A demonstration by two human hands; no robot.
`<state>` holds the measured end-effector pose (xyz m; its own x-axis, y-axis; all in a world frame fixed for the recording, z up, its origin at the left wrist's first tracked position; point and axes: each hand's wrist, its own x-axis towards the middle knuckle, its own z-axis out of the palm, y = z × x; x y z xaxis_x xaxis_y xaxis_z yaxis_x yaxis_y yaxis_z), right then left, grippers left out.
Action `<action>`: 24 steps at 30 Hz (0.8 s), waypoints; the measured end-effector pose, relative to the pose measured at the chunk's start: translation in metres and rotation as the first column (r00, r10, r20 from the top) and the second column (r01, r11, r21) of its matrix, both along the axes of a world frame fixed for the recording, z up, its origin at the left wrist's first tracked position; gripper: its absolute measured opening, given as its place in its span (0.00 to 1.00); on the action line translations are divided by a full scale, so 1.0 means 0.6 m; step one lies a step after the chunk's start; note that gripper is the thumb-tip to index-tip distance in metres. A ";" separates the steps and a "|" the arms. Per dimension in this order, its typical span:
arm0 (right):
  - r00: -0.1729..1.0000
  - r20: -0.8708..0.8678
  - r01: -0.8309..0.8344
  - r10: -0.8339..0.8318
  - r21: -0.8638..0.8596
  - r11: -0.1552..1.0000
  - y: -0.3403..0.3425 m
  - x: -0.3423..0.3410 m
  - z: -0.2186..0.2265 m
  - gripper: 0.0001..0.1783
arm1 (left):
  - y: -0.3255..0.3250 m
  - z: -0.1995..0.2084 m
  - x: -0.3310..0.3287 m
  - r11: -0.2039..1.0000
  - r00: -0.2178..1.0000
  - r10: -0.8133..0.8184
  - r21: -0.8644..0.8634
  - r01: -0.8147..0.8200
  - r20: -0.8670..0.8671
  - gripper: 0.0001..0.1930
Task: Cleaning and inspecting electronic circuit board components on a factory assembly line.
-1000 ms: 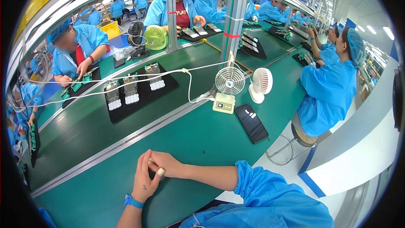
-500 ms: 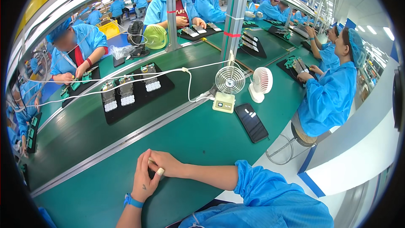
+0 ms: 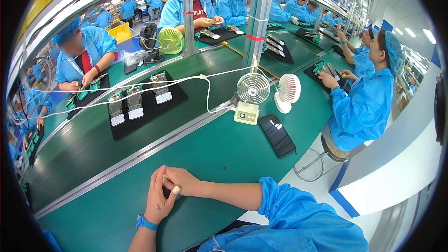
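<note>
On the green bench [image 3: 205, 158], my two hands rest clasped together. The fingers of my left hand [image 3: 157, 198] are folded against my right hand [image 3: 185, 183], and no object shows between them. Pale finger cots cover a few fingertips. Around my left wrist runs a blue band [image 3: 147, 222]. Nearest beyond the hands is the metal rail [image 3: 135, 158] along the conveyor belt [image 3: 88, 144]. Black mats on the belt include one [image 3: 140, 123] carrying phone boards [image 3: 135, 103] with white pads.
A clip fan [image 3: 253, 88] on a cream base, a white fan [image 3: 288, 91] and a dark phone [image 3: 277, 135] stand or lie to the right. White cables [image 3: 154, 83] cross above the belt. Co-workers in blue smocks sit opposite and at right [image 3: 361, 107], beside a metal post [image 3: 261, 23].
The mat with the phone boards has shifted slightly left along the belt. A co-worker opposite has lifted a board, and the one at right has moved their hands. My hands stay still.
</note>
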<state>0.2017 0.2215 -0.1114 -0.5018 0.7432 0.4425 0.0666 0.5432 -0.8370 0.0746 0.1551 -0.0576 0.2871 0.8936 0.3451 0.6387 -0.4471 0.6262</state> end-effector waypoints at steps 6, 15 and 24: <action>1.000 -0.022 0.010 -0.010 -0.021 1.000 0.000 -0.003 -0.008 0.07 | -0.002 0.003 0.002 1.000 1.000 -0.010 -0.015 0.010 0.012 0.32; 0.997 -0.077 0.015 -0.017 -0.028 0.999 -0.016 -0.013 -0.002 0.06 | -0.015 -0.005 -0.008 1.000 1.000 0.005 -0.027 -0.004 0.022 0.33; 0.991 -0.123 0.051 -0.050 0.001 0.999 -0.026 -0.017 0.002 0.07 | -0.023 0.003 -0.007 0.999 0.999 0.038 -0.022 -0.038 -0.021 0.34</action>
